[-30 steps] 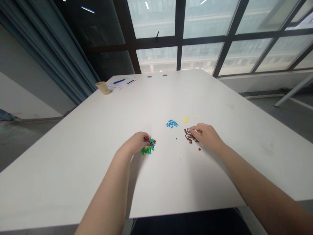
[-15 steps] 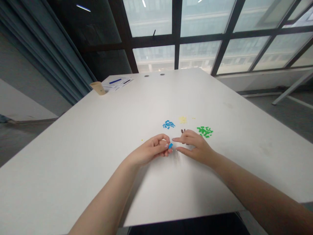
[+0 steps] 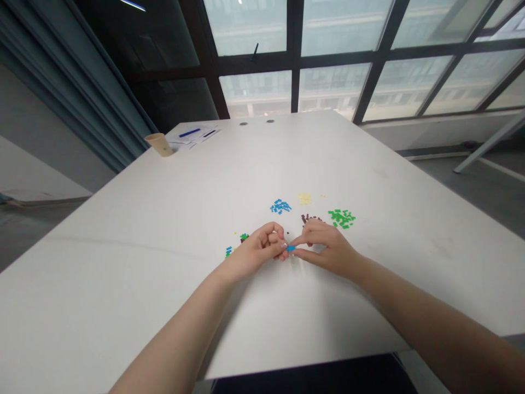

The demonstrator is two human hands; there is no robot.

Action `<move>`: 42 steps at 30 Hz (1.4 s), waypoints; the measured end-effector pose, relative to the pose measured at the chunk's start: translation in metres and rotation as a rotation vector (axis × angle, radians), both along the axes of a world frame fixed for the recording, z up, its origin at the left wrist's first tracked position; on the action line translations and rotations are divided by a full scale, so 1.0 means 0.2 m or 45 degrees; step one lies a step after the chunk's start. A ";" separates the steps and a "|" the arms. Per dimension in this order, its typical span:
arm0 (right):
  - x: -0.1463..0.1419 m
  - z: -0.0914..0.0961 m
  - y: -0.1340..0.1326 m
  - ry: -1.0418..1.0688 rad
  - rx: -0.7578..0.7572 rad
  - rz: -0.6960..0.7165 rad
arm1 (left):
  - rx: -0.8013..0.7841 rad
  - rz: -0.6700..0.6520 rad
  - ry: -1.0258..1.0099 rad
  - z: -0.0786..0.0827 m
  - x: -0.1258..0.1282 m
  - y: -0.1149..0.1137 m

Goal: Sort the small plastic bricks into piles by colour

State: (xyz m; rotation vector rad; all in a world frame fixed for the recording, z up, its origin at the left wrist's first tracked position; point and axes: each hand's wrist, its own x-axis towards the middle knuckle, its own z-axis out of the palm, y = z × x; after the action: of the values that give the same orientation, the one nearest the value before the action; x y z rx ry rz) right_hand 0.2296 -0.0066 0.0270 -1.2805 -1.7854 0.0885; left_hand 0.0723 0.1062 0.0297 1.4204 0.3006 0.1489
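My left hand (image 3: 258, 253) and my right hand (image 3: 326, 249) meet over the white table (image 3: 164, 219), both pinching one small blue piece (image 3: 291, 248) between their fingertips. Behind them lie sorted heaps of tiny pieces: a blue heap (image 3: 280, 206), a pale yellow heap (image 3: 304, 198), a brown heap (image 3: 310, 220) partly hidden by my right hand, and a green heap (image 3: 341, 218). A small mixed clump of green, blue and brown pieces (image 3: 237, 245) lies just left of my left hand.
A paper cup (image 3: 159, 145) and papers with pens (image 3: 192, 134) sit at the table's far left corner. Large windows with dark frames stand beyond the far edge. A curtain hangs at the left.
My left hand left the mixed clump and came to the middle with a blue piece. My right hand left the brown heap and now pinches the same piece.
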 end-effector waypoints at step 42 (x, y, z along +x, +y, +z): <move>0.15 -0.05 0.44 -0.621 -0.732 -0.711 | 1.486 0.438 0.920 -0.05 -0.14 0.35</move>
State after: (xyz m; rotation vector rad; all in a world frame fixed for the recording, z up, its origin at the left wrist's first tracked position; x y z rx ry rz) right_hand 0.2592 0.0821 0.0179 -2.3389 -1.7798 -0.0340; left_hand 0.0443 0.1761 0.0196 2.5492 1.1919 0.0795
